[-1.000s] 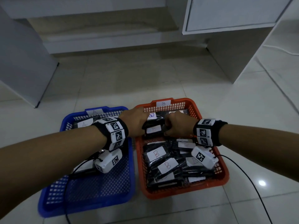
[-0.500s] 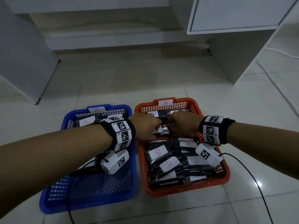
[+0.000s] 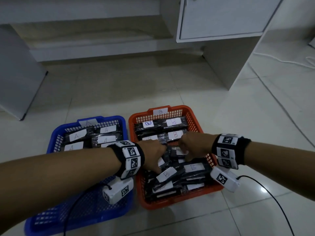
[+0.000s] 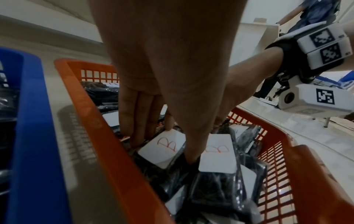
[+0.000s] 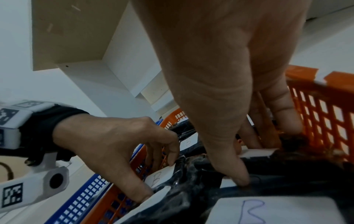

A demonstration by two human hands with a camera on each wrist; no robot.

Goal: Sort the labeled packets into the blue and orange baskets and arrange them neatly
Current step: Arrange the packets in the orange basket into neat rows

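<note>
Floor [image 3: 136, 86]: pale glossy tiles with thin grout lines, one bright light reflection at the near right. White cabinet [image 3: 219, 16] at upper right, door closed, its side panel reaching the floor. Grey panel [image 3: 15, 74] standing at the left edge. Low pale step [image 3: 95, 46] running along the back beneath the furniture. White cable [image 3: 281, 61] lying loose on the tiles at far right. Black cable [image 3: 265, 189] trailing over the tiles at near right.
</note>
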